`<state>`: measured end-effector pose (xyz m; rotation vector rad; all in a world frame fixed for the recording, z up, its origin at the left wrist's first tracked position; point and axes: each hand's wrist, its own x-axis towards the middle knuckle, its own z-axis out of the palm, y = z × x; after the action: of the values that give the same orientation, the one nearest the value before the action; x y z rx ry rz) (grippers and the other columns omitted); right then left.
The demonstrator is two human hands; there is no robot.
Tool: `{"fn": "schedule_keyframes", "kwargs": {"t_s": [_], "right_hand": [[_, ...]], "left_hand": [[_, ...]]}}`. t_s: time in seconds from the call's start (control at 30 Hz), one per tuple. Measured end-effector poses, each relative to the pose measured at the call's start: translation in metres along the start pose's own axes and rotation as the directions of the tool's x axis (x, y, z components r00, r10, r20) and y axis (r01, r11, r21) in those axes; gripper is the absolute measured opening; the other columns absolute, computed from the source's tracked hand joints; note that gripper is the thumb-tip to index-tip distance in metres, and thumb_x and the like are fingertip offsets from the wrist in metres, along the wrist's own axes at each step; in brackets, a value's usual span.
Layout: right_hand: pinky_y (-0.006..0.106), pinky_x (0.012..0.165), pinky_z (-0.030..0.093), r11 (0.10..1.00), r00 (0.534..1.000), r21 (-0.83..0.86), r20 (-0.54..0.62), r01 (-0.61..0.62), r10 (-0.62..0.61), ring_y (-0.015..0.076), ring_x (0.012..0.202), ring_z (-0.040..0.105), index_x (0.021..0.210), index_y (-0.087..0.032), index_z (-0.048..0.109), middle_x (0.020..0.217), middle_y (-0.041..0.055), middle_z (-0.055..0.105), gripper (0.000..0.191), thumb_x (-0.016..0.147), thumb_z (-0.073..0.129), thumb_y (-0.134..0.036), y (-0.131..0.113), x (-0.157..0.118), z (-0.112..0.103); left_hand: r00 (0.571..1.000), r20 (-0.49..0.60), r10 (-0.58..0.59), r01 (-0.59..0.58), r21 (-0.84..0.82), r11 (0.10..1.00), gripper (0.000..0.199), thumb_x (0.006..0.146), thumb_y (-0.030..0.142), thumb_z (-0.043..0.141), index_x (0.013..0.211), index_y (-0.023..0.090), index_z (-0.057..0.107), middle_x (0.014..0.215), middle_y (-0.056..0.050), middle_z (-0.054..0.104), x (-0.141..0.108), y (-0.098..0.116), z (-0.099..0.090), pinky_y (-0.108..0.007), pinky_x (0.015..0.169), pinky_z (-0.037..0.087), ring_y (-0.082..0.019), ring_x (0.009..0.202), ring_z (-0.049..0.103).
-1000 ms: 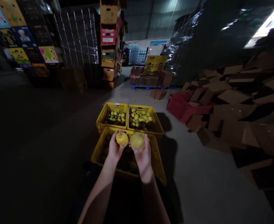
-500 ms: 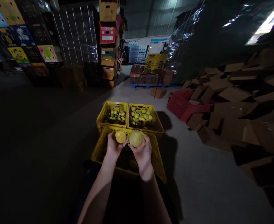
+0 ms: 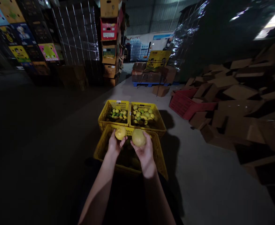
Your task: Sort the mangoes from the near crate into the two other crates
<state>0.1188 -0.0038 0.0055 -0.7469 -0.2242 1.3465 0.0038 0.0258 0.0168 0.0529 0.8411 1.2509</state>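
- Surroundings: you face a dim storage hall with a bare grey floor (image 3: 200,181). Clock positions are read from the near crate (image 3: 98,147), with 12 o'clock straight ahead of you.
- Background, 10 to 11 o'clock: printed cartons (image 3: 22,33) are stacked in rows.
- Background, just short of 12 o'clock: a tall carton stack (image 3: 109,51) stands in a column.
- Background, between 12 and 1 o'clock: a blue pallet (image 3: 149,84) bears boxes, among them a yellow box (image 3: 158,58).
- Right side, 2 o'clock: a red crate (image 3: 183,104) lies tilted against a cardboard heap (image 3: 239,115), which spreads toward 3 o'clock.
- Left hand (image 3: 114,144): its fingers are clamped around the small yellow fruit (image 3: 120,133).
- Right hand (image 3: 146,149): its fingers are clamped around the large pale fruit (image 3: 138,137), greener in tone.
- Hand spacing: your hands are near each other but apart, and a narrow gap separates the two fruits. Both are held above the near crate, whose shaded contents are hard to make out.
- 11 o'clock: the far-left crate (image 3: 102,118) contains green and yellow fruit (image 3: 117,115).
- 1 o'clock: the far-right crate (image 3: 161,120), just beside it, contains mostly yellow fruit (image 3: 144,116).
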Motion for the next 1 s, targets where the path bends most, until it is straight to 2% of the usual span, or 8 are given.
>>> {"fn": "schedule_keyframes", "kwargs": {"t_s": [0.17, 0.3, 0.43, 0.53, 0.63, 0.77, 0.87, 1.0], "right_hand": [[0.030, 0.053, 0.055, 0.997, 0.996, 0.005, -0.040, -0.081, 0.082, 0.0174, 0.058, 0.064, 0.076, -0.022, 0.060, 0.064, -0.0005, 0.067, 0.017, 0.065, 0.065, -0.035, 0.001, 0.006, -0.002], [0.031, 0.055, 0.056, 0.993, 0.993, 0.005, -0.029, -0.117, 0.117, 0.0168, 0.058, 0.065, 0.078, -0.022, 0.061, 0.066, -0.0017, 0.070, 0.017, 0.069, 0.064, -0.036, 0.002, 0.007, -0.002], [0.026, 0.062, 0.056, 0.997, 0.995, -0.003, 0.062, -0.072, 0.072, 0.0135, 0.065, 0.066, 0.088, -0.024, 0.064, 0.081, -0.0034, 0.072, 0.024, 0.067, 0.070, -0.034, 0.004, 0.002, -0.005], [0.027, 0.058, 0.055, 0.993, 0.989, -0.037, 0.094, -0.109, 0.112, 0.0147, 0.062, 0.065, 0.085, -0.022, 0.064, 0.076, -0.0013, 0.071, 0.022, 0.068, 0.070, -0.035, 0.004, 0.001, -0.005], [0.031, 0.054, 0.055, 0.988, 0.987, -0.052, 0.068, -0.143, 0.146, 0.0189, 0.059, 0.064, 0.077, -0.022, 0.063, 0.066, 0.0026, 0.069, 0.018, 0.071, 0.062, -0.039, 0.001, 0.001, -0.002], [0.034, 0.053, 0.054, 0.984, 0.987, -0.076, -0.015, -0.161, 0.160, 0.0213, 0.057, 0.066, 0.074, -0.022, 0.061, 0.063, 0.0029, 0.069, 0.014, 0.066, 0.059, -0.034, -0.003, 0.002, 0.001], [0.034, 0.051, 0.053, 0.981, 0.985, -0.087, -0.011, -0.172, 0.172, 0.0218, 0.055, 0.066, 0.077, -0.023, 0.060, 0.062, 0.0013, 0.070, 0.017, 0.062, 0.061, -0.030, -0.003, 0.003, 0.001], [0.032, 0.050, 0.054, 0.986, 0.988, -0.065, 0.002, -0.153, 0.153, 0.0212, 0.058, 0.067, 0.079, -0.024, 0.060, 0.063, -0.0011, 0.070, 0.019, 0.064, 0.065, -0.033, 0.000, 0.002, 0.000]], "left_hand": [[0.999, 0.054, 0.007, -0.007, 0.004, 1.000, 0.030, 0.091, 0.040, 0.048, 0.092, 0.013, 0.061, 0.064, -0.003, 0.062, -0.002, 0.003, -0.001, -0.014, 0.040, 0.049, -0.008, 0.044, 0.057], [0.994, 0.075, 0.079, -0.084, 0.068, 0.994, 0.016, 0.081, 0.028, 0.063, 0.091, 0.016, 0.063, 0.069, -0.002, 0.065, -0.006, 0.003, -0.001, -0.013, 0.043, 0.050, -0.007, 0.047, 0.058], [0.989, 0.143, 0.032, -0.059, 0.188, 0.980, 0.042, 0.089, 0.048, 0.045, 0.084, 0.011, 0.064, 0.064, -0.008, 0.066, -0.009, 0.004, 0.000, -0.015, 0.037, 0.045, -0.009, 0.043, 0.056], [0.983, 0.185, -0.021, -0.012, 0.175, 0.985, 0.049, 0.091, 0.048, 0.036, 0.078, 0.009, 0.063, 0.055, -0.008, 0.062, -0.011, 0.006, 0.000, -0.014, 0.032, 0.039, -0.009, 0.038, 0.050], [0.990, 0.140, -0.029, 0.014, 0.104, 0.994, 0.039, 0.091, 0.037, 0.036, 0.082, 0.011, 0.062, 0.054, -0.006, 0.062, -0.009, 0.007, 0.000, -0.014, 0.032, 0.040, -0.008, 0.037, 0.050], [0.999, 0.046, -0.014, 0.012, 0.050, 0.999, 0.026, 0.091, 0.026, 0.040, 0.097, 0.012, 0.062, 0.060, -0.005, 0.065, -0.005, 0.006, -0.001, -0.017, 0.040, 0.049, -0.011, 0.044, 0.059], [0.999, 0.045, -0.004, 0.003, 0.025, 1.000, 0.029, 0.092, 0.034, 0.043, 0.097, 0.013, 0.061, 0.062, -0.004, 0.065, -0.006, 0.007, -0.001, -0.018, 0.040, 0.050, -0.012, 0.045, 0.060], [0.993, 0.099, 0.061, -0.064, 0.029, 0.998, 0.031, 0.088, 0.042, 0.050, 0.087, 0.013, 0.060, 0.055, 0.001, 0.059, -0.010, 0.009, 0.000, -0.012, 0.032, 0.039, -0.006, 0.036, 0.051]]}}
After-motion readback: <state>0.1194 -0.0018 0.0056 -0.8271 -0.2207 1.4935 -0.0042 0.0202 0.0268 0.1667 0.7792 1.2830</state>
